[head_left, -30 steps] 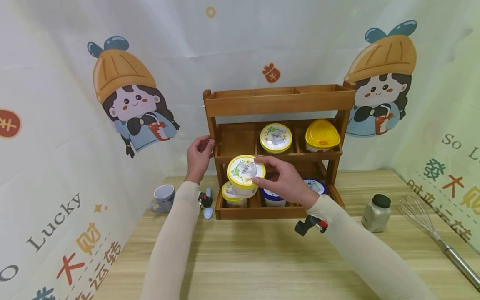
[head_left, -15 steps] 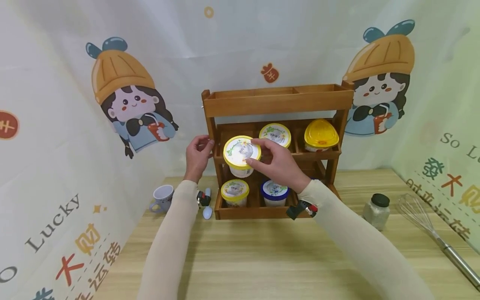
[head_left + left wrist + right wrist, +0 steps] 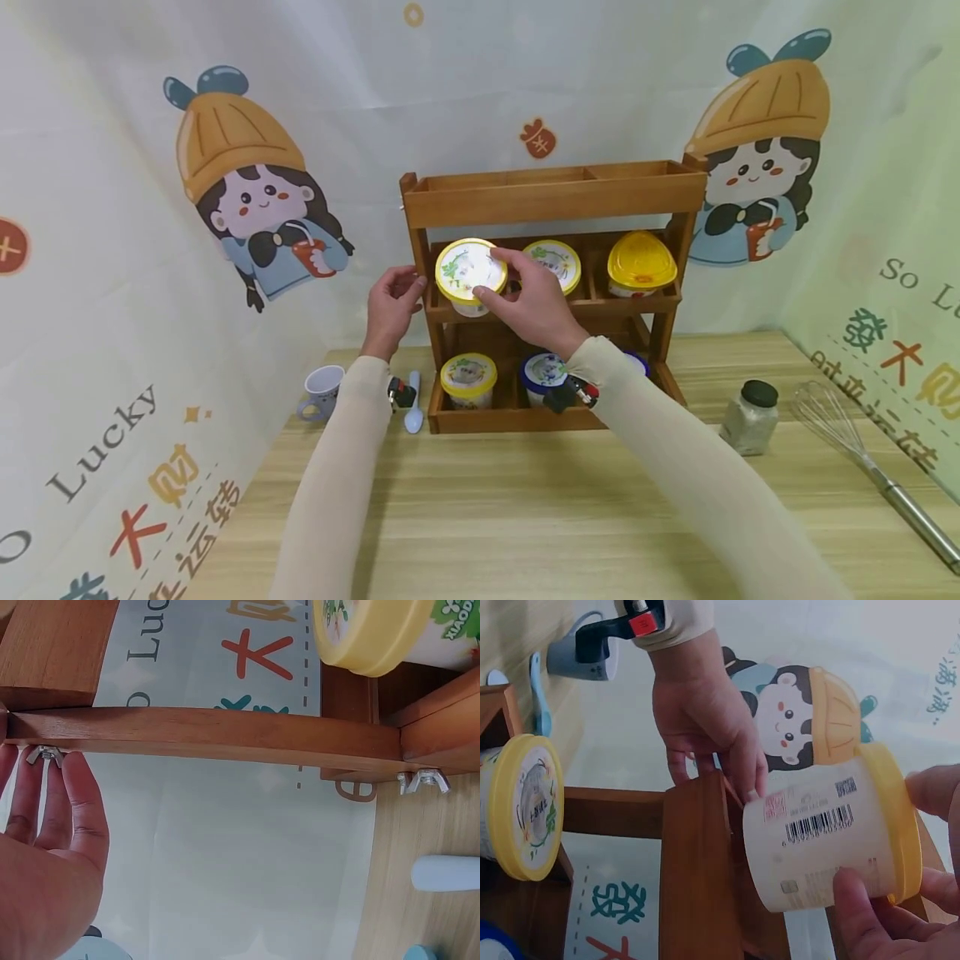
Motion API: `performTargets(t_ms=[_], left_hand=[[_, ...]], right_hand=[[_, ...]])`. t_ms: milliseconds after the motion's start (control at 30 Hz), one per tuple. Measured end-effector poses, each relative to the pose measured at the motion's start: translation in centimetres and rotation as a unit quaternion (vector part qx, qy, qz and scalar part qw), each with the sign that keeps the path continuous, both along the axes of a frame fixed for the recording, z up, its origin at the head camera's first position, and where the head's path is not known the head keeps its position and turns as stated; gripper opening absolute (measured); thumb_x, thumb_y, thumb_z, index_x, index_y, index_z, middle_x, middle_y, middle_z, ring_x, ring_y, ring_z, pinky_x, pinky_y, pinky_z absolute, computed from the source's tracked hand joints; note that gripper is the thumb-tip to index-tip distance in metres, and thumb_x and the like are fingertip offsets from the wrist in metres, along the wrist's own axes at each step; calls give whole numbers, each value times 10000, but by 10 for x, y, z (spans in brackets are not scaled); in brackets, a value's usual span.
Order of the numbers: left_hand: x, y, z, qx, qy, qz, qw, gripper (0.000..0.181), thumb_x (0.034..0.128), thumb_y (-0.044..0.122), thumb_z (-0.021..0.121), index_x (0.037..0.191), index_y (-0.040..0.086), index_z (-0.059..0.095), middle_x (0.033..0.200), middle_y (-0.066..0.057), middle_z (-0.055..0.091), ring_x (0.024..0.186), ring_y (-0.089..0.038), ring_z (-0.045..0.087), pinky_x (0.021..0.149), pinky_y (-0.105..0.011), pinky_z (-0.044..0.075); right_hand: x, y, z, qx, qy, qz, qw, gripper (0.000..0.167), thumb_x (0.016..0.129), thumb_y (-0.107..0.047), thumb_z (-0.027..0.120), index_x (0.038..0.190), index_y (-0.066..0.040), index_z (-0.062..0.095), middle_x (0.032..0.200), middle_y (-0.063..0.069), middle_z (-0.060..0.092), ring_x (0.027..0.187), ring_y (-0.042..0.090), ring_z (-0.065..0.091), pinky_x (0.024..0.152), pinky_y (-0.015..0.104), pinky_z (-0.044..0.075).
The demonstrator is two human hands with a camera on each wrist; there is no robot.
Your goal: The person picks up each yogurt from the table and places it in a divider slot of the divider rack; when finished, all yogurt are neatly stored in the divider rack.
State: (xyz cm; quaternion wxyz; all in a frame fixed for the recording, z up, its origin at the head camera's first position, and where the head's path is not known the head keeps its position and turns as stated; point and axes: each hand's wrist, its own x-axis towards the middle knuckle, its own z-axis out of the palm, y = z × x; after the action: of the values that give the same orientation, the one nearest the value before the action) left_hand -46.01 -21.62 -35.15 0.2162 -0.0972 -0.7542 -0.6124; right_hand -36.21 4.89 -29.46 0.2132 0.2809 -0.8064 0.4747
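Note:
My right hand grips a white plastic tub by its yellow-rimmed lid, thumb on the near side. In the head view this tub stands at the left compartment of the wooden rack's middle tier, slightly tilted; whether its base touches the shelf is hidden. My left hand touches the rack's left post. In the left wrist view its fairly straight fingers meet the post's side around a wing nut. Beside the held tub sit another yellow-lidded tub and a yellow triangular-lidded tub.
On the lower tier stand a yellow-lidded tub and two blue-lidded tubs, one central, one partly behind my sleeve. A mug and spoon lie left of the rack. A black-capped jar and whisk are at right.
My right hand has raised the tub from in front of the lower tier to the middle tier's left compartment, uncovering the lower yellow-lidded tub. The left hand stays at the post.

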Motion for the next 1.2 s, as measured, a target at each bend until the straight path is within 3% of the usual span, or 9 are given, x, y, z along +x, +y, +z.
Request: performTargets(t_ms=[200,467,567,700,867,1200], left_hand=[[0,-1,0,67,-27,-82,9999,405,1032,323,708,1372,111,646,1235,-50,671,1072,-141,658,917,-450,655],[0,1,-1,102,-76,-109,9999,395,1035,331,704,1371,129,650,1240,-48,672,1084,-147,658,864,-331,657],[-1,1,0,122,-75,-137,9998,389,1036,319,705,1368,125,651,1234,-50,675,1076,-149,667,896,-388,658],[-1,0,0,195,-80,-146,9997,387,1033,307,709,1365,116,654,1204,-21,675,1055,-136,664,949,-482,642],[-1,0,0,259,-88,-191,9994,398,1032,313,711,1369,109,651,1187,8,672,1053,-122,661,997,-565,608],[0,-2,0,249,-153,-143,9995,383,1035,327,704,1361,130,658,1212,-6,680,1058,-129,662,882,-359,656]], right_hand=[[-10,-16,-6,3,338,-321,9989,672,968,-284,792,1515,-14,509,1260,171,603,923,208,619,773,257,594],[-20,-27,-13,183,255,-676,9972,690,989,-291,765,1544,-5,471,1366,201,565,1026,249,630,857,333,634],[-21,-31,-15,550,242,-858,9945,701,989,-314,761,1547,-7,469,1375,195,573,1050,257,609,857,342,614],[-22,-37,-15,999,155,-1092,9889,711,988,-352,754,1543,-8,472,1367,185,591,1137,283,588,963,403,575],[-21,-41,-11,1164,19,-1353,9839,698,989,-400,742,1517,-11,501,1352,179,624,1229,317,593,1083,466,529],[-16,-39,-11,1263,-346,-1401,9814,653,1010,-394,700,1489,-10,477,1336,181,674,1206,342,663,1043,465,557]])
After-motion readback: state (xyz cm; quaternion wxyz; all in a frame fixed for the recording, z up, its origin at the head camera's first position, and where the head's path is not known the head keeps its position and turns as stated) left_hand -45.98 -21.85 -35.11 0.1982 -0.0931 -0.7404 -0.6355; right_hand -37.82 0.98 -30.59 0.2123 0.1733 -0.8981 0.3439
